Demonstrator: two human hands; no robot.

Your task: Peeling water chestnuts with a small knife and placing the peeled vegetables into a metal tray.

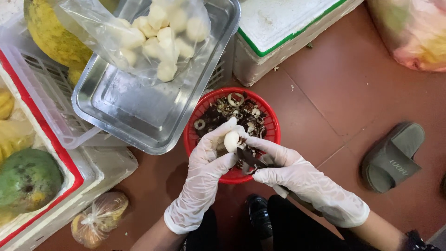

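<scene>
Both hands wear thin clear gloves. My left hand [211, 160] grips a small pale peeled bulb [231, 141] between fingers and thumb, over a red plastic basket [274, 128]. My right hand [283, 169] holds a dark-bladed knife [251, 159] with its blade just under the bulb. The basket holds dark peelings [234, 108] and pale scraps. Up left, a clear plastic bag [158, 35] of several white peeled bulbs rests in a shiny metal tray [139, 116].
A white crate with a red rim [51, 139] at left holds green and yellow fruit [25, 179]. A white foam box with green trim [283, 32] stands behind the basket. A grey sandal [392, 155] lies on the red tile floor. A bagged fruit [97, 218] lies bottom left.
</scene>
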